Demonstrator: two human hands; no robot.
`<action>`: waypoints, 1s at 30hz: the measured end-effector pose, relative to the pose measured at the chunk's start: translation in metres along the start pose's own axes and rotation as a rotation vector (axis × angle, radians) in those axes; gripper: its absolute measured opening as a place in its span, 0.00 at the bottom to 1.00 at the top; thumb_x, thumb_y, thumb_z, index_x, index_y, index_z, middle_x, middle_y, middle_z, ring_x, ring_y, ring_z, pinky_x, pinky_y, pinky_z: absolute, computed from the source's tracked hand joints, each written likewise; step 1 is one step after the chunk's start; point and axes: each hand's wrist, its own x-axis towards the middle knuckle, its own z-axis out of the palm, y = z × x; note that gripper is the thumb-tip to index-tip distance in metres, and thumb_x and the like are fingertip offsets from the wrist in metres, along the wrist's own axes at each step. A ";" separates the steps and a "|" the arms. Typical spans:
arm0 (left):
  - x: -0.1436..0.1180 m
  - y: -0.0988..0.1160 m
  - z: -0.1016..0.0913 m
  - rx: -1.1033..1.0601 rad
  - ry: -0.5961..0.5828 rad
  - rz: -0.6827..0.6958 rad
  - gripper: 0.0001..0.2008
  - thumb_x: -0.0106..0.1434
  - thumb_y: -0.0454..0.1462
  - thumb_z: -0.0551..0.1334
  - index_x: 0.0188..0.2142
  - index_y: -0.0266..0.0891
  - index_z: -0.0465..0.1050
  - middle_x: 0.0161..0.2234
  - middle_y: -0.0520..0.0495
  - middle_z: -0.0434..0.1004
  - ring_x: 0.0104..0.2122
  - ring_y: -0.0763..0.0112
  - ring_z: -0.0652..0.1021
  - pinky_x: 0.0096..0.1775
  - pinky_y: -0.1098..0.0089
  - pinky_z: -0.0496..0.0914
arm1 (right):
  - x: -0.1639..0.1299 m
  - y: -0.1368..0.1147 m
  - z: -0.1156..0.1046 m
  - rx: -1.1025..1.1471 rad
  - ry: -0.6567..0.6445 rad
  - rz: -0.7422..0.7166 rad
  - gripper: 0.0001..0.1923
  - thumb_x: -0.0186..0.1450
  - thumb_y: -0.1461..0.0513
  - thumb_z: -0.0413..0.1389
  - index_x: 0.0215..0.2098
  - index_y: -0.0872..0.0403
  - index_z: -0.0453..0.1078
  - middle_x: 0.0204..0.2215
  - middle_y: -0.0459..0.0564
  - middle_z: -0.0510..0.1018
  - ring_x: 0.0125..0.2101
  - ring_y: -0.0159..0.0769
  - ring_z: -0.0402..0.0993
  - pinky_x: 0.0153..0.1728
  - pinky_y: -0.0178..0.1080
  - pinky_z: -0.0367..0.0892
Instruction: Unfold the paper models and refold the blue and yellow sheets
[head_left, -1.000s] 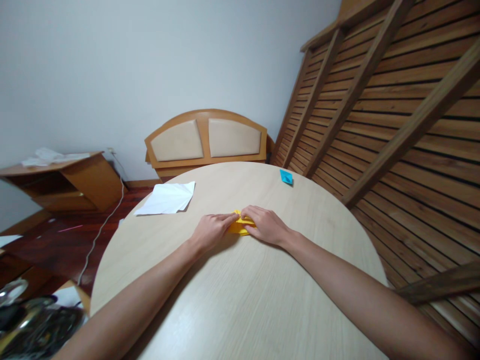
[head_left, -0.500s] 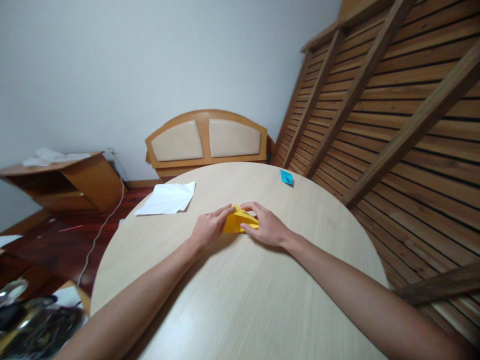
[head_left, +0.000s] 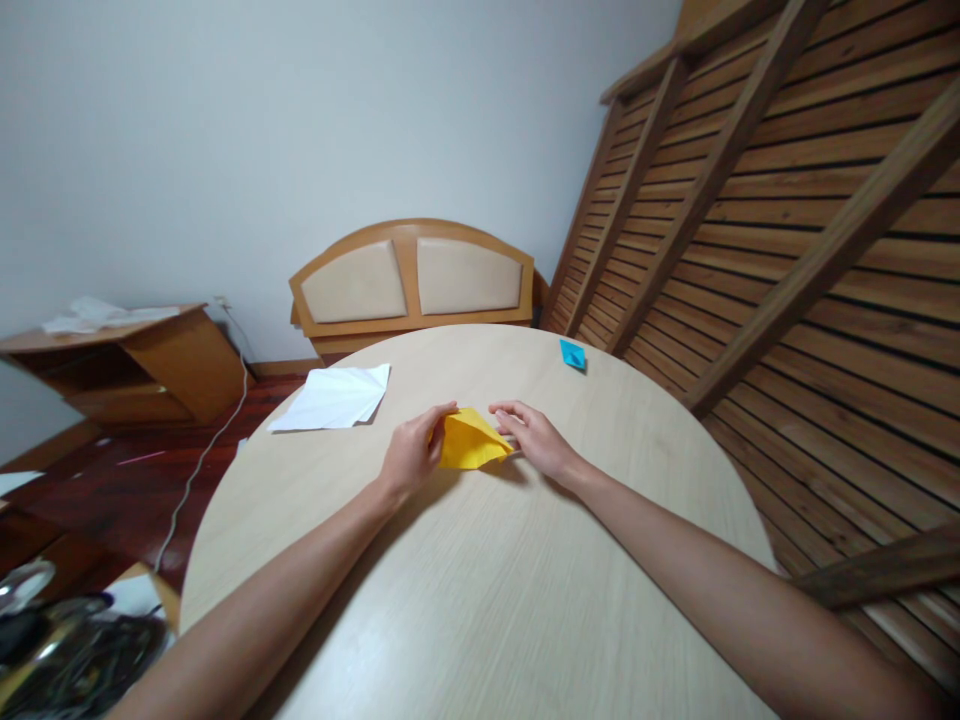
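A folded piece of yellow paper [head_left: 471, 440] is held a little above the round table, near its middle. My left hand [head_left: 412, 455] is closed on the paper's left edge, with the fingers behind it and the thumb in front. At the paper's pointed right end is my right hand [head_left: 538, 440], its fingers loosely bent and apart. Whether its fingertips touch that point I cannot tell. A small folded blue paper boat [head_left: 573, 355] sits at the table's far right, beyond my right hand.
White paper sheets [head_left: 334, 397] lie on the far left of the pale round table [head_left: 480, 600]. Behind it stands a headboard [head_left: 412, 270]. Wooden slats [head_left: 810, 240] lean at the right. A low cabinet [head_left: 165, 365] and a white cable [head_left: 199, 465] are at the left.
The yellow paper has turned so a broad face shows toward me. My right hand has loosened from its right side and shifted slightly right; my left hand still grips it.
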 end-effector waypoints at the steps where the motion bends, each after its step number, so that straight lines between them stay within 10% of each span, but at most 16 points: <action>1: 0.000 0.001 0.000 -0.002 -0.004 -0.017 0.17 0.67 0.31 0.53 0.52 0.39 0.73 0.46 0.41 0.82 0.38 0.65 0.83 0.41 0.67 0.76 | -0.001 0.000 0.000 0.028 -0.016 0.013 0.19 0.70 0.50 0.50 0.50 0.53 0.69 0.52 0.57 0.75 0.47 0.43 0.76 0.40 0.42 0.75; 6: 0.000 0.003 0.002 -0.024 0.022 -0.125 0.17 0.66 0.31 0.53 0.52 0.38 0.71 0.41 0.42 0.83 0.31 0.68 0.80 0.35 0.70 0.72 | -0.013 -0.003 0.001 0.038 -0.135 -0.109 0.30 0.70 0.40 0.44 0.56 0.51 0.67 0.55 0.57 0.73 0.53 0.47 0.72 0.51 0.50 0.70; 16: 0.002 -0.006 0.014 -0.304 0.048 -0.374 0.12 0.67 0.37 0.53 0.47 0.38 0.69 0.38 0.42 0.80 0.32 0.66 0.79 0.32 0.70 0.71 | -0.020 0.002 0.017 -0.470 -0.206 -0.385 0.40 0.58 0.52 0.66 0.64 0.52 0.59 0.60 0.59 0.67 0.59 0.48 0.65 0.61 0.54 0.61; 30: 0.004 -0.025 0.007 -0.186 -0.086 -0.372 0.17 0.56 0.29 0.53 0.40 0.35 0.78 0.38 0.41 0.82 0.34 0.65 0.80 0.37 0.66 0.73 | -0.020 0.010 0.014 -0.819 -0.273 -0.533 0.29 0.70 0.56 0.52 0.67 0.52 0.57 0.65 0.56 0.65 0.64 0.45 0.58 0.65 0.52 0.55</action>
